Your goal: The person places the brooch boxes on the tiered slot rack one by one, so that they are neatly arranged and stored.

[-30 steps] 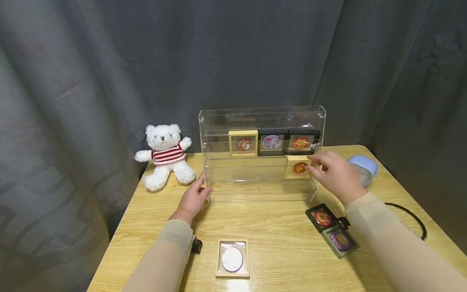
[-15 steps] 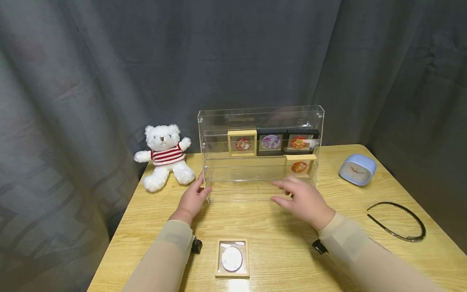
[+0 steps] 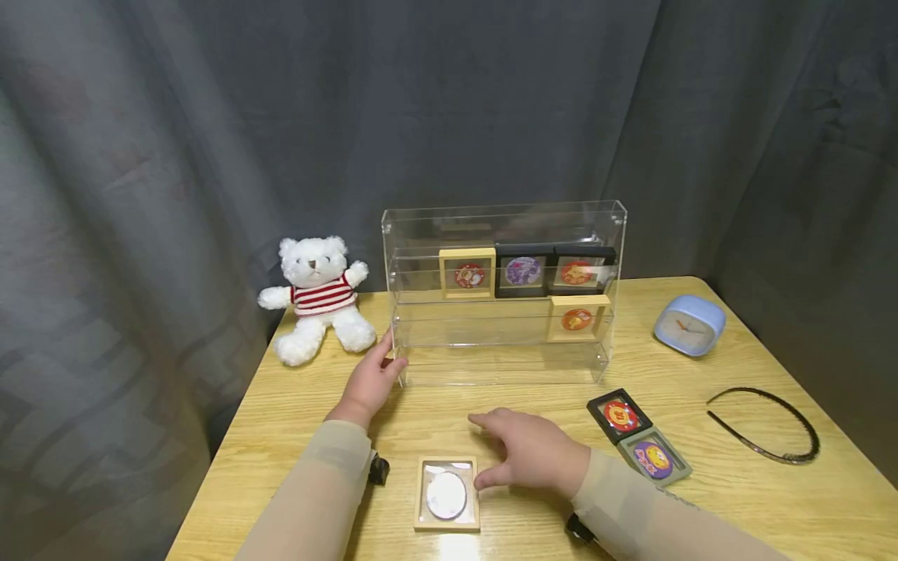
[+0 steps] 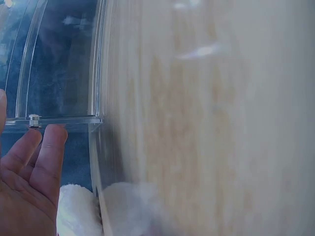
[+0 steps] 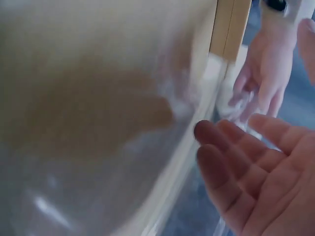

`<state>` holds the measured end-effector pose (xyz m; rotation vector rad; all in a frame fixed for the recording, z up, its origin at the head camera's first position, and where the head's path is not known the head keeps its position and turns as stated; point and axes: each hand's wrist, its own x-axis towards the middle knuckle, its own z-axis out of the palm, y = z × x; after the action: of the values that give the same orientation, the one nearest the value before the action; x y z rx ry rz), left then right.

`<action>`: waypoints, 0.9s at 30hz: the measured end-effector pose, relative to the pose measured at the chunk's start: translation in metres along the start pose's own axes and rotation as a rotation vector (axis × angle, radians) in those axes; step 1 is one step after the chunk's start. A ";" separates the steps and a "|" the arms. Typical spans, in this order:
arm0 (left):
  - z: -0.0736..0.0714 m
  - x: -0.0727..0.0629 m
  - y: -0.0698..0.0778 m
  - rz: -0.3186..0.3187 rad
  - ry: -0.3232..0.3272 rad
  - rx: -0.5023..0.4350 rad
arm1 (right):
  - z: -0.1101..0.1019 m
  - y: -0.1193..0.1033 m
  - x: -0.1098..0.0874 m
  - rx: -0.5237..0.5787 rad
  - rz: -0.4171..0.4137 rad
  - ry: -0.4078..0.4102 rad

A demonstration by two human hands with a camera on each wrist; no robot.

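Observation:
A clear acrylic display stand (image 3: 463, 363) holds framed round badges on its tiers. My left hand (image 3: 369, 383) rests against the stand's lower left side. Two fingertips meet its side panel (image 4: 64, 120) in the left wrist view, with the fingers fairly straight. A light wood frame with a pale round badge (image 3: 447, 496) lies flat on the table in front. Just right of it hovers my right hand (image 3: 532, 452), thumb near the frame's right edge, fingers spread and nothing held. Part of the wooden frame (image 5: 229, 27) shows at the top of the right wrist view.
Two badge frames lie on the table at right, one black (image 3: 620, 416) and one grey-green (image 3: 655, 458). Beyond them are a headband (image 3: 800, 421) and a blue clock (image 3: 691, 323). A white teddy bear (image 3: 319, 300) sits left of the stand. A grey curtain (image 3: 449, 117) hangs behind.
My right hand has left the yellow-framed badge on the stand's lower tier and moved down and left to the frame on the table. My left hand has stayed put.

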<state>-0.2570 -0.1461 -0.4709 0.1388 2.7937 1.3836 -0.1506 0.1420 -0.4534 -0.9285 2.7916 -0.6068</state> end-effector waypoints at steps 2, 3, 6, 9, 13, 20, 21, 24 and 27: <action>0.000 0.000 0.000 -0.001 0.002 0.001 | 0.006 -0.005 0.000 0.001 -0.003 -0.037; 0.000 0.000 0.000 0.000 0.000 0.001 | 0.008 -0.007 0.000 -0.003 -0.008 -0.049; 0.000 0.001 -0.001 -0.007 -0.002 0.000 | 0.014 -0.013 0.001 -0.008 -0.011 -0.083; 0.000 0.001 -0.002 -0.007 -0.007 0.002 | 0.017 -0.018 0.001 -0.032 -0.015 -0.108; 0.000 0.002 -0.003 -0.006 -0.008 -0.003 | 0.020 -0.023 0.001 -0.083 -0.031 -0.124; -0.001 0.001 -0.003 -0.003 -0.002 0.003 | 0.023 -0.024 0.000 -0.115 -0.046 -0.088; -0.001 0.001 -0.003 -0.003 -0.002 0.000 | 0.022 -0.024 0.000 -0.110 -0.045 -0.083; 0.000 0.001 -0.002 -0.001 -0.005 -0.009 | 0.022 -0.024 -0.001 -0.088 -0.045 -0.074; 0.000 0.000 -0.002 -0.004 -0.005 -0.012 | 0.020 -0.023 -0.002 -0.046 -0.045 -0.072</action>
<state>-0.2573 -0.1476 -0.4726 0.1359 2.7794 1.3967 -0.1313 0.1193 -0.4622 -1.0046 2.7385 -0.5061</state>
